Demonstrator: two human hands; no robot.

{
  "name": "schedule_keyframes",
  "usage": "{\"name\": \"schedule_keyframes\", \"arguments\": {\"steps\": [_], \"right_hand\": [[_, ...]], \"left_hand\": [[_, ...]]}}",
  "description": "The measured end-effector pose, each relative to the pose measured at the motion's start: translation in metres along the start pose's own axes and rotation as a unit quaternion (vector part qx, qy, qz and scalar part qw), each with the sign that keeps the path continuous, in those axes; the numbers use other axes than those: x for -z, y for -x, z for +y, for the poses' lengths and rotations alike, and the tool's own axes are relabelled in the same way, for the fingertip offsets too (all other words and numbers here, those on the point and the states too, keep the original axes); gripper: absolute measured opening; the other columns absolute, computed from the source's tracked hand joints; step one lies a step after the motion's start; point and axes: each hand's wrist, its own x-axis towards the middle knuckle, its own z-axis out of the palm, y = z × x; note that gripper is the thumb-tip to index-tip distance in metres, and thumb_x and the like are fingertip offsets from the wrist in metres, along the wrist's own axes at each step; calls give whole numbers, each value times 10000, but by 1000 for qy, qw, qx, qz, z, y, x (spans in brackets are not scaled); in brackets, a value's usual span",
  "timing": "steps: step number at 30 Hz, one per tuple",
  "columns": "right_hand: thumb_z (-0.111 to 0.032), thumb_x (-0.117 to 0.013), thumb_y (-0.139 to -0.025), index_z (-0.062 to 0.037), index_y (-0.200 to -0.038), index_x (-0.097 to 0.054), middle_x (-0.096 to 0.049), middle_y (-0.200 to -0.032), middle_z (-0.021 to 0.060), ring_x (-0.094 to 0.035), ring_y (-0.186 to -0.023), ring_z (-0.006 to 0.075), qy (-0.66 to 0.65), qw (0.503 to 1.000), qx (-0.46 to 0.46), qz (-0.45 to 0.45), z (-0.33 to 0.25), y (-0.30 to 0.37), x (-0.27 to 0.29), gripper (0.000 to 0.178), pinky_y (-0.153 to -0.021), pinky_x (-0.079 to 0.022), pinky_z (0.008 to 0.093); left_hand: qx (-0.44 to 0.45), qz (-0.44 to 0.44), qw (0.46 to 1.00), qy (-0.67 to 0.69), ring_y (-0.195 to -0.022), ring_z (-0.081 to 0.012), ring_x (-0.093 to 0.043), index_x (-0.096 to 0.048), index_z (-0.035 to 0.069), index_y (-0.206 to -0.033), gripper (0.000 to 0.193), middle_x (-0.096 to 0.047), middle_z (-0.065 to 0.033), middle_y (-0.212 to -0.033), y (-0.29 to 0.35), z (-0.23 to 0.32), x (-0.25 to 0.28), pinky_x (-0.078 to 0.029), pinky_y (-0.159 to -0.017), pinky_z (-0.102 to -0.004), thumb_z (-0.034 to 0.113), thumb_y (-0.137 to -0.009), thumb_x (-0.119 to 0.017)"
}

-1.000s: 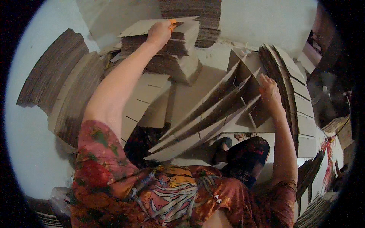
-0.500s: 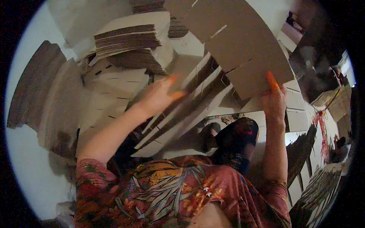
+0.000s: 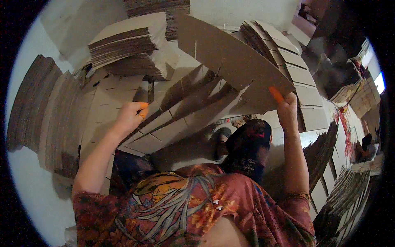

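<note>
A long brown cardboard strip with slots (image 3: 230,57) slants across the upper middle, its lower right end in my right hand (image 3: 286,108). The orange-covered thumb lies on its face, with the other fingers hidden behind. Below it, several slotted cardboard strips (image 3: 173,117) stand on edge side by side, crossing under the long one; whether they are slotted together I cannot tell. Beside their left ends is my left hand (image 3: 131,115), fingers curled closed, an orange cover on a fingertip. What those fingers hold, if anything, is hidden.
Thick cardboard stacks (image 3: 123,41) rise at the back left, and more lean at the far left (image 3: 37,103). Slotted sheets (image 3: 302,74) lie right of my right hand. Further bundles (image 3: 345,206) stand at lower right, near red string (image 3: 345,131). My knees (image 3: 249,144) are below the strips.
My left hand has moved left and down, and its fingers have closed. The long strip has tilted and dropped lower with my right hand, uncovering the slotted sheets behind it.
</note>
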Motion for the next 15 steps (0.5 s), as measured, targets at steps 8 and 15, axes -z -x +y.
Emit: {"name": "schedule_keyframes", "arguments": {"steps": [8, 15], "right_hand": [[-68, -573, -834, -9, -1029, -626, -637, -966, 29, -556, -883, 109, 82, 996, -12, -30, 28, 9, 11, 210, -786, -439, 266], [-123, -605, -828, 2, -983, -631, -656, -890, 59, -561, -816, 124, 60, 998, -16, 19, 44, 36, -11, 201, -717, -441, 288]], "left_hand": [[129, 8, 991, 27, -685, -312, -614, -642, -4, -878, 149, -625, -170, -722, -4, 4, 4, -471, -650, -356, 99, -791, -578], [-119, 159, 978, -67, -744, -288, -613, -618, 7, -981, 230, -638, -141, -832, -19, 39, 0, -482, -693, -345, 126, -784, -617]]}}
